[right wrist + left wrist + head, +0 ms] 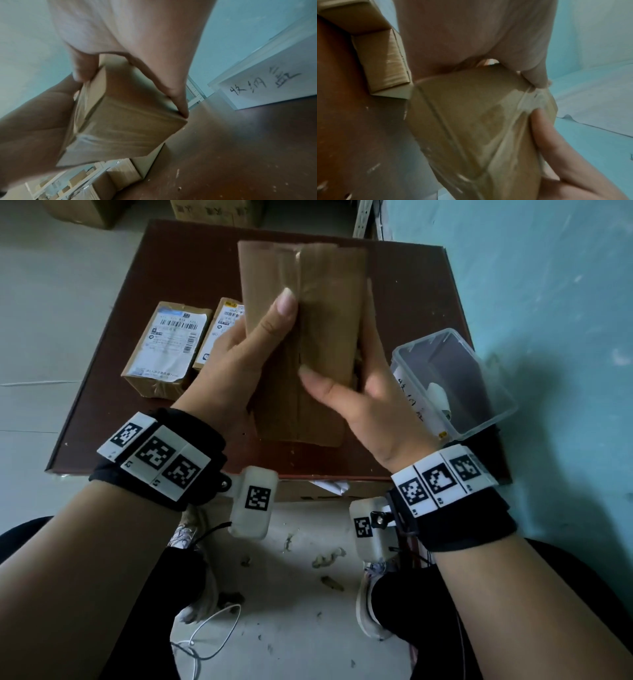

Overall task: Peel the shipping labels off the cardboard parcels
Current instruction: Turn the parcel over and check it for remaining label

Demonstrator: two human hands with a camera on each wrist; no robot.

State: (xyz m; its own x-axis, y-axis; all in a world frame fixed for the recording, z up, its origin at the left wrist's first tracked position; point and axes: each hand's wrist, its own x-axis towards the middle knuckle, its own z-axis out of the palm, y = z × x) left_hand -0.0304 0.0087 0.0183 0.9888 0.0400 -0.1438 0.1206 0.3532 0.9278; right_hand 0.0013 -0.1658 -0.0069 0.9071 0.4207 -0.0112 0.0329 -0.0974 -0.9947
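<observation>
A long taped cardboard parcel [308,313] is held up over the brown board [411,302], its plain seam side facing me, no label showing. My left hand [253,337] grips its left side, thumb pressed on the front. My right hand [352,392] grips the right side, thumb on the tape seam. The left wrist view shows the parcel [471,115] with wrinkled clear tape, the right wrist view its end face [123,128]. Two more parcels, one larger [168,347] and one narrower [222,326], lie flat on the board's left, each with a white barcode label on top.
A clear plastic box [455,378] with handwriting on a white label stands at the board's right edge. Paper scraps [329,556] and a white cable [212,631] lie on the floor by my feet. More cartons [215,210] stand behind the board.
</observation>
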